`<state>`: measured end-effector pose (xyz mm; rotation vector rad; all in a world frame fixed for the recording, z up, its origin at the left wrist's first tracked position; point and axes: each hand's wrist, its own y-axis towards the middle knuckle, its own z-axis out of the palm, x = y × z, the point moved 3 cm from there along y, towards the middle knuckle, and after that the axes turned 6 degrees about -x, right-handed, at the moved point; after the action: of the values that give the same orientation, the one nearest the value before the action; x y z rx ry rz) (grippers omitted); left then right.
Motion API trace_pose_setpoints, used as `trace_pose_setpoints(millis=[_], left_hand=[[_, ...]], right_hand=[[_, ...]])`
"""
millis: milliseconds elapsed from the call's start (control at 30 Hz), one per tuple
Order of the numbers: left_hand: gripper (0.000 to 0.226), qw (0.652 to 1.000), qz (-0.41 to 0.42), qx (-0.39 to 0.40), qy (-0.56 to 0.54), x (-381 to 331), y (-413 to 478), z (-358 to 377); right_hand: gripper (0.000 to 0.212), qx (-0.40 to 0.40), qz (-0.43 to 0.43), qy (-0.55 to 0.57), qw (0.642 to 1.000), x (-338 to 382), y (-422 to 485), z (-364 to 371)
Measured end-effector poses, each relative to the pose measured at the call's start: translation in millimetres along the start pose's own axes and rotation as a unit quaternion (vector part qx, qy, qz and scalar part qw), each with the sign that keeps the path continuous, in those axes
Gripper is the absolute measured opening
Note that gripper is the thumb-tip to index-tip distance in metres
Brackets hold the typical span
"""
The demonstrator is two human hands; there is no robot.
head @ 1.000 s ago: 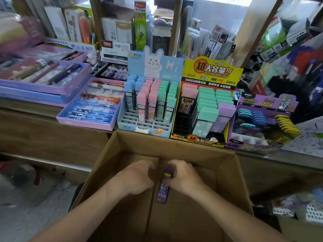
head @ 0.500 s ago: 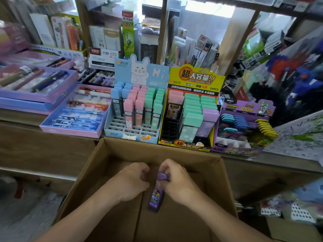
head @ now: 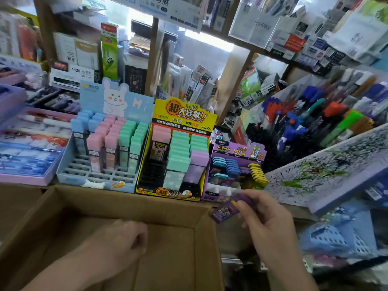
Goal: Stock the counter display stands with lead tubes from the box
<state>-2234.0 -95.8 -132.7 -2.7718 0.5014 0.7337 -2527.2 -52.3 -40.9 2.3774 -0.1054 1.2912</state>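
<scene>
Holding: a purple lead tube (head: 225,208), pinched in my right hand (head: 270,219), with my thumb on its near face and my curled fingers behind its upper end.
Tube position: it sticks out to the left of my fingers, tilted, with its lower end pointing down and left. It is in the air above the far right corner of the cardboard box (head: 126,204), just in front of the purple stand (head: 237,152) and touching neither.
Right hand pose: raised beside the box, thumb side towards the stands, with my forearm coming in from the lower right.
Left hand (head: 123,242): low inside the box, knuckles up, fingers curled under into a fist. My forearm comes in from the lower left.
Box: open, with its far wall up against the counter below the stands.
Purple stand: rightmost of three, holding rows of blue, teal and yellow pieces, with white slots showing along its front.
Yellow stand (head: 184,114): in the middle, holding pink, green and purple tubes, with bare black slots at its front left.
Blue stand (head: 117,101): on the left, with a rabbit on its header. Blue, pink and green tubes stand in the back rows and the front grid is bare.
Farther out: pen trays (head: 31,143) to the left, a scribbled test pad (head: 325,171) to the right, and racks of pens (head: 315,114) behind it.
</scene>
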Motion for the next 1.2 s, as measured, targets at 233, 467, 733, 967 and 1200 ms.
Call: trace_pose_setpoints(millis=[233, 467, 733, 967, 1200], left_hand=[[0.015, 0.998, 0.030, -0.049, -0.015, 0.2, 7.1, 18.1], [0.013, 0.998, 0.026, -0.046, -0.028, 12.9, 14.5, 20.2], [0.023, 0.997, 0.010, -0.063, -0.040, 16.3, 19.4, 18.1], [0.015, 0.997, 0.008, -0.064, -0.044, 18.3, 18.4, 19.5], [0.018, 0.996, 0.010, -0.070, -0.051, 20.3, 15.2, 21.6]], right_hand=[[0.027, -0.083, -0.089, -0.078, 0.989, -2.5, 49.0, -45.3], [0.019, -0.070, -0.164, -0.182, 0.967, 2.8, 84.4, -44.8], [0.014, -0.046, -0.224, -0.243, 0.943, -3.7, 103.2, -37.3], [0.019, -0.031, -0.226, -0.326, 0.917, -15.5, 106.6, -21.8], [0.014, -0.041, -0.214, -0.398, 0.891, -9.2, 108.5, -13.2]])
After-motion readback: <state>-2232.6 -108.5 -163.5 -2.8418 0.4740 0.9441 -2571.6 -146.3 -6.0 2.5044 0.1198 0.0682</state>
